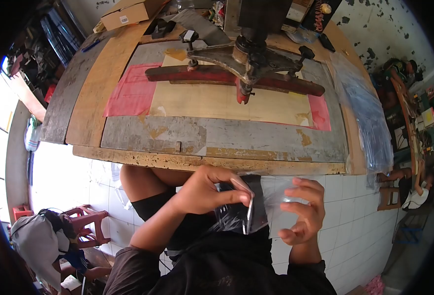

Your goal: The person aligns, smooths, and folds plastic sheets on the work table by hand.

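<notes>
My left hand (204,191) is closed in front of my lap, with thumb and forefinger pinched on a clear plastic bag (275,194). A thin pale strip (249,216) hangs down from that pinch; whether it is the bag's folded edge or a separate piece, I cannot tell. The shiny film stretches toward my right hand (303,211). Those right fingers are curved and spread apart beside the film, and I cannot make out any firm grip. Part of the bag lies over my dark clothing, so its outline there is hard to see.
Before me is a worktable (143,156) with a metal press (249,64) carrying a red bar. Pink sheeting (131,91) lies beneath it. Clear plastic bags (367,118) are piled at the right edge. A cardboard box (128,14) sits far left. Other people are at both sides.
</notes>
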{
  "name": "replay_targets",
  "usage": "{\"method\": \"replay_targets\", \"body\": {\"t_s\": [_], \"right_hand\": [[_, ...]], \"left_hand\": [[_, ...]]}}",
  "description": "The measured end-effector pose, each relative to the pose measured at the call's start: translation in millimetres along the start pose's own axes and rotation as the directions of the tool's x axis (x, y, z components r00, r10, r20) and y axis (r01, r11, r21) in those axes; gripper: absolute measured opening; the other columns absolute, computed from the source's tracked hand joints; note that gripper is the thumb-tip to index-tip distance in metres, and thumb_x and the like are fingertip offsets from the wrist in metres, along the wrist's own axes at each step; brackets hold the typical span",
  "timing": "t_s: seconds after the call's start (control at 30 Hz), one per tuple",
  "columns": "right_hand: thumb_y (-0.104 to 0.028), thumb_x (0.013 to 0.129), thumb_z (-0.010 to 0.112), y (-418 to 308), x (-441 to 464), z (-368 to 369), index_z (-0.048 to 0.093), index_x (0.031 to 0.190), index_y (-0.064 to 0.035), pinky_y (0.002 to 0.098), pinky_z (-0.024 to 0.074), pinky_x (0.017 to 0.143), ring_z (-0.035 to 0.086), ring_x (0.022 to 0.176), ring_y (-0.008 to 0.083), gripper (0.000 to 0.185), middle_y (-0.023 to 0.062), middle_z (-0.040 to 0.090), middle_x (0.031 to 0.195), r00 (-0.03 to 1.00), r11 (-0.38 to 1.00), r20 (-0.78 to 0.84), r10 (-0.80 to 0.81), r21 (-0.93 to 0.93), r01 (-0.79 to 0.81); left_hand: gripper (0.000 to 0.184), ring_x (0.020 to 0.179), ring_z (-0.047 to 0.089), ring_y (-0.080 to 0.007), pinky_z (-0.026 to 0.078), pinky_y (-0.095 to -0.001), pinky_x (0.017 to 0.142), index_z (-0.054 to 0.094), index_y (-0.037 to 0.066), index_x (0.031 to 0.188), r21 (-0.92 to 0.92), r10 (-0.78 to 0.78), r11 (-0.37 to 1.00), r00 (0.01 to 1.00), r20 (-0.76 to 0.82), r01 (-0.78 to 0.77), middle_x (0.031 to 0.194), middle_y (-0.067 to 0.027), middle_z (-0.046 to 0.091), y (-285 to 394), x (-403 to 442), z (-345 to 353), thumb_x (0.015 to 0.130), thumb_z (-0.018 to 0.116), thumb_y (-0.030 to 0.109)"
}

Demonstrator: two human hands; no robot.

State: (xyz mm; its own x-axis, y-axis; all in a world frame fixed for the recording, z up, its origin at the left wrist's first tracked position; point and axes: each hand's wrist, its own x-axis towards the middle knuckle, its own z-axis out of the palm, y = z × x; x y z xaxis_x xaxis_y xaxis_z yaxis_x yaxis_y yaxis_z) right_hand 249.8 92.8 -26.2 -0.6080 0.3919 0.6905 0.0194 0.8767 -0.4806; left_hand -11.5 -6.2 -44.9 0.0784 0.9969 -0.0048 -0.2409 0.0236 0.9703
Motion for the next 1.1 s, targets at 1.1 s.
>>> {"method": "replay_targets", "body": {"t_s": [1.1], "right_hand": [[-0.003, 0.083, 0.084, -48, 58, -7, 0.074, 0.106, -0.0023, 0.0396, 0.0569, 0.07, 0.072, 0.084, 0.0303, 0.026, 0.0102, 0.073, 0.099, 0.934, 0.958, 0.224, 0.278, -0.131, -0.254]], "left_hand": [[0.027, 0.08, 0.072, -0.0333, 0.059, -0.0409, 0.07, 0.066, -0.001, 0.102, 0.789, 0.55, 0.474, 0.831, 0.082, -0.391, 0.093, -0.0132, 0.071, 0, -4, 52, 0.081, 0.082, 0.004]]}}
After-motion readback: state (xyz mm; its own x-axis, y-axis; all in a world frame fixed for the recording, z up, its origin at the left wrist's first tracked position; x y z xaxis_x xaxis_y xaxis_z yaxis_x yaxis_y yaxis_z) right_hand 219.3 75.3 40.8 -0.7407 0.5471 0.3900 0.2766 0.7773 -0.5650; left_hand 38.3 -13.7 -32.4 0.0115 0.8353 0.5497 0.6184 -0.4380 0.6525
